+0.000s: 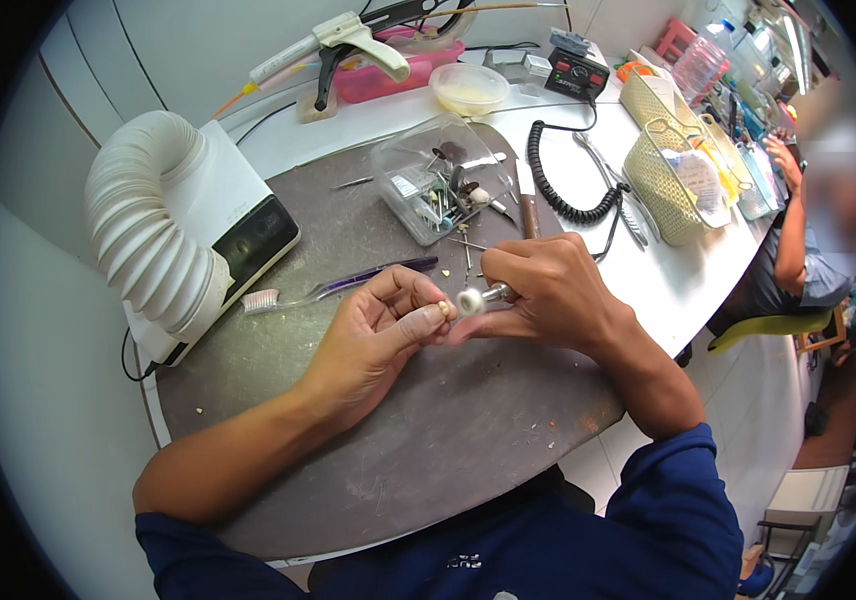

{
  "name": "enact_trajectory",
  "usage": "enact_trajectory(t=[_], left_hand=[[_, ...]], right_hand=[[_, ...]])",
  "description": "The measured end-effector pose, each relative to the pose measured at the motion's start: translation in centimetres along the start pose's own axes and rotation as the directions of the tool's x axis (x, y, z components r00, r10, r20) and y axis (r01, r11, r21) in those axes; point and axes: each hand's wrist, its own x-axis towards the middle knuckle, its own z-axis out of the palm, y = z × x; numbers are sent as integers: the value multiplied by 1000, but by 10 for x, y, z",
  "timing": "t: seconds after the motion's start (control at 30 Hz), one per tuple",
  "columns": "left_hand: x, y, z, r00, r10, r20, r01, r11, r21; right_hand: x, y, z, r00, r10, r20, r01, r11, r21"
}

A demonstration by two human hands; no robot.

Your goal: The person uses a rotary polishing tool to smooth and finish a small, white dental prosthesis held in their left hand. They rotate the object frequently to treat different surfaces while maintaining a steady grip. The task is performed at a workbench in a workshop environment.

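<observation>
My left hand (373,335) pinches a small cream tooth-shaped piece, like a dental crown (443,309), between thumb and fingertips. Closed around a metal rotary handpiece (497,292) is my right hand (553,290); most of the tool's body is hidden in the palm. A round white polishing tip (469,301) on the handpiece sits right beside the crown; whether they touch I cannot tell. Both hands meet over the middle of the grey work mat (418,430). Just beyond them, another small cream piece (446,273) lies on the mat.
A white hose (143,220) on a boxy unit stands left. Past my hands lie a purple-handled toothbrush (348,282), a clear box (428,190) of rotary bits and a knife (528,200). A control box (578,75) with coiled cord and baskets (663,190) stand right; another person sits beyond.
</observation>
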Motion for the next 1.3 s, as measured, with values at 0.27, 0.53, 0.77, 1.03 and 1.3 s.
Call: enact_trajectory(t=[0.27,0.53,0.77,1.03,1.3], left_hand=[[1,-2,-4,999,24,36,-22,999,-49],[-3,0,7,994,86,-65,-72,978,195],[-3,-5,0,994,106,-33,-96,971,219],[-4,-4,4,993,97,-73,-84,983,164],[-4,-3,4,993,83,-89,-70,987,147]], right_hand=[[-5,2,2,1000,15,-21,-14,999,29],[-3,-2,5,994,90,-56,-86,994,71],[-4,0,6,998,53,-38,-50,995,87],[-2,-3,3,995,86,-52,-82,994,74],[-3,-2,6,997,62,-38,-58,994,95]])
